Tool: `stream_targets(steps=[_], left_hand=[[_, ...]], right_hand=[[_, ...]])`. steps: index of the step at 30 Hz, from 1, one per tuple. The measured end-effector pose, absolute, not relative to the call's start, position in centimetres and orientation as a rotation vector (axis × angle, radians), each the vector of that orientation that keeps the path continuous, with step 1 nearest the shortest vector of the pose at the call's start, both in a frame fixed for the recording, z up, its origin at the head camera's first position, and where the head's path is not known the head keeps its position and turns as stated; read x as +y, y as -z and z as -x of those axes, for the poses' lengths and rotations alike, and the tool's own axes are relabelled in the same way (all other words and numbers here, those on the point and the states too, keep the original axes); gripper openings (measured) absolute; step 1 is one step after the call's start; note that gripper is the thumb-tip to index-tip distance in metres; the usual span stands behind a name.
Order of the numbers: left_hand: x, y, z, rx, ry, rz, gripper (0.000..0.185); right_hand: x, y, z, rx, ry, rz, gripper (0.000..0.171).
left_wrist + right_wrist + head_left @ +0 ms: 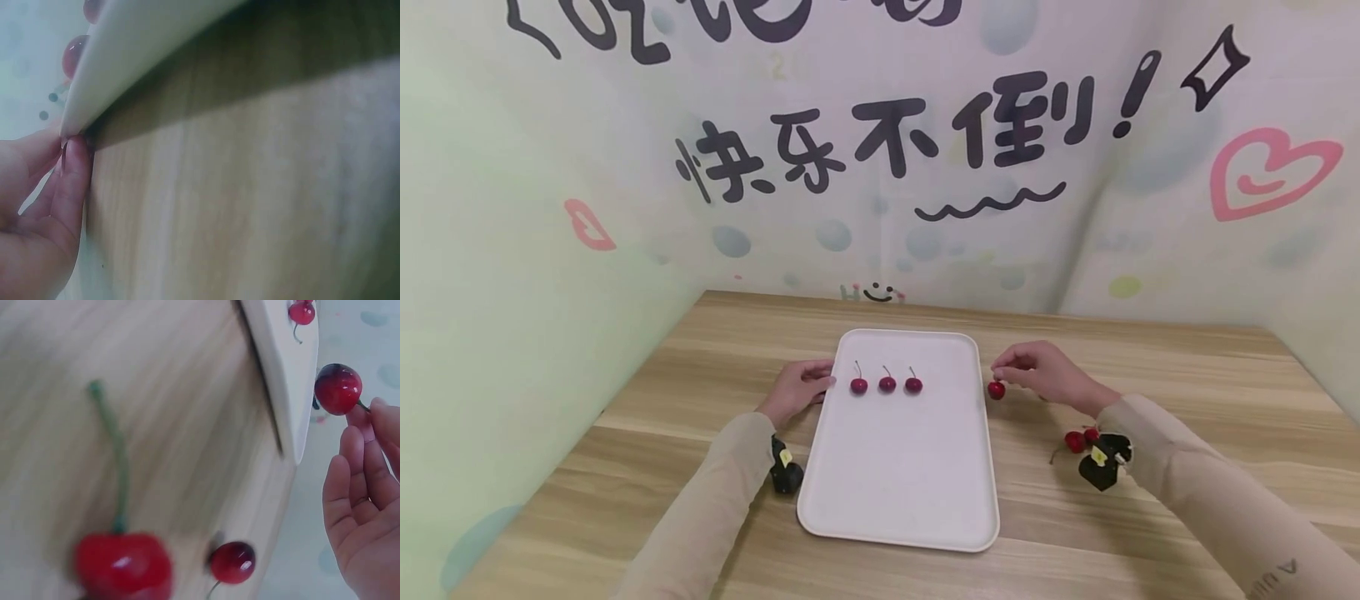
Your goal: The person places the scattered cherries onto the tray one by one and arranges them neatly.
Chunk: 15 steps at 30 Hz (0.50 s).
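White and rectangular, the tray (898, 467) could be tilted if its rim, pinched by the left hand (797, 387), were lifted. Were the right hand (1037, 372) slackened, the cherry (996, 390) held beside the right edge might be dropped; its stem is pinched between closed fingertips.

Left hand (47, 234) pinches white tray (119, 69) at its edge | red cherries (75, 55) beyond rim | wood-grain tabletop (219, 187)

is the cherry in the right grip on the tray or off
Off: the head view shows the cherry right of the tray. The right grip pinches its stem.
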<state>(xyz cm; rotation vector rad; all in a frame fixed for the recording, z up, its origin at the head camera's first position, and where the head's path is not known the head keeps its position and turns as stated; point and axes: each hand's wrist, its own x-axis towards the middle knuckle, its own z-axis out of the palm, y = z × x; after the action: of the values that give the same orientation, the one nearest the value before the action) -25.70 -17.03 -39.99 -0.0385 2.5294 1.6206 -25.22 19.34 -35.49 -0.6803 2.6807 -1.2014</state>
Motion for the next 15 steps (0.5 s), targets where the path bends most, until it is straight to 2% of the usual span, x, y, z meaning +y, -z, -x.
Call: stream_targets(steps=[15], left_hand=[[-17.1,40.2,25.9,2.523,-1.610,0.032,0.038]], right_hand=[[14.8,35.3,26.8,2.629,1.201,0.750,0.017]])
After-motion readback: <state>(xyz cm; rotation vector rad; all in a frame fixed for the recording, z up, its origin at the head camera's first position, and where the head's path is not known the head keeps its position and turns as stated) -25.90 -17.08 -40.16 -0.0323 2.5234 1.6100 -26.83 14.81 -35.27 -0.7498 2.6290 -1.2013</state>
